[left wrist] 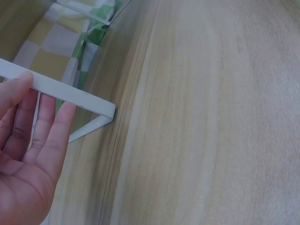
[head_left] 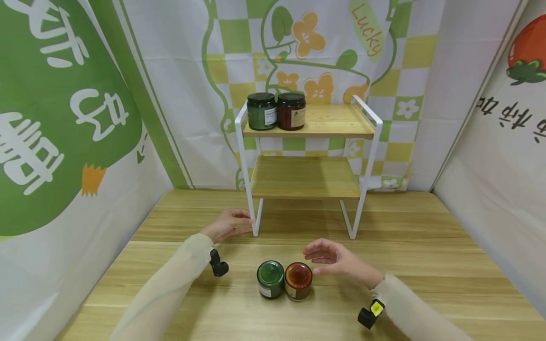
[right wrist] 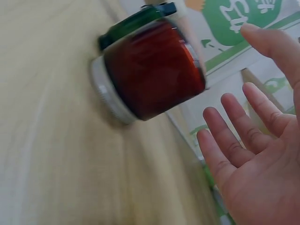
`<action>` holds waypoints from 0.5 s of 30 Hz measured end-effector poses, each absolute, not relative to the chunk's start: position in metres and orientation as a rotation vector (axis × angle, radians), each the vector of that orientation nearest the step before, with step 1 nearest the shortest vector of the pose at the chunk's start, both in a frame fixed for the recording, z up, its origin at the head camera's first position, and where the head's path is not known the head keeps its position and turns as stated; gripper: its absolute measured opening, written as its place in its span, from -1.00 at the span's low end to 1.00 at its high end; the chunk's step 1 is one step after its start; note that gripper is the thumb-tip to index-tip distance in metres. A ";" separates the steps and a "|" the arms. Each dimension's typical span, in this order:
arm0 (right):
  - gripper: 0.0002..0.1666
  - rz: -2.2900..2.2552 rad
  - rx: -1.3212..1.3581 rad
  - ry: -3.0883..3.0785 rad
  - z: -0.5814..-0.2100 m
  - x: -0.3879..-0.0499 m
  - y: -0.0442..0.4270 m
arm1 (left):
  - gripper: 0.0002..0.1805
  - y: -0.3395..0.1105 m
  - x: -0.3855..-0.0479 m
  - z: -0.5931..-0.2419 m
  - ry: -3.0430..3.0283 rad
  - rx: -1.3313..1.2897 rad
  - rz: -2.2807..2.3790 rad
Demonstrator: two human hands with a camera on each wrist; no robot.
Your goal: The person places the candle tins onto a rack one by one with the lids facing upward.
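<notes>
In the head view my left hand is at the front left leg of a two-tier shelf rack. The left wrist view shows the thumb on one side of its white leg and fingers on the other, pinching it. On the table before the rack, a green glass jar and a reddish-brown glass jar stand side by side. My right hand is just right of the brown jar, fingers spread and loosely bent, holding nothing. In the right wrist view that jar rests on a silvery lid, glass base up.
On the rack's top board, at its left end, stand a green jar and a dark brown jar, both with black lids. The lower board is bare wood. Printed cloth hangs behind and beside the wooden table.
</notes>
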State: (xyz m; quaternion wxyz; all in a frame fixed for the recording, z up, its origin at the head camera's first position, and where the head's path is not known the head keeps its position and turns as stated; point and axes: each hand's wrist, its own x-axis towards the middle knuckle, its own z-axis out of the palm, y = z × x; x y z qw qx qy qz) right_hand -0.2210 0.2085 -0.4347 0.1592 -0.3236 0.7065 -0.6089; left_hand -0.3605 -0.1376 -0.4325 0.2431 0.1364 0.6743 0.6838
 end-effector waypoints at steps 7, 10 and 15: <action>-0.30 -1.728 -0.851 2.001 -0.445 -0.214 0.202 | -0.92 -0.139 -0.360 -0.432 1.836 0.413 1.858; -0.28 -1.734 -0.788 1.971 -0.449 -0.211 0.200 | -0.91 -0.139 -0.360 -0.432 1.839 0.405 1.858; -0.25 -1.728 -0.743 1.950 -0.454 -0.209 0.198 | -0.91 -0.138 -0.360 -0.432 1.842 0.392 1.860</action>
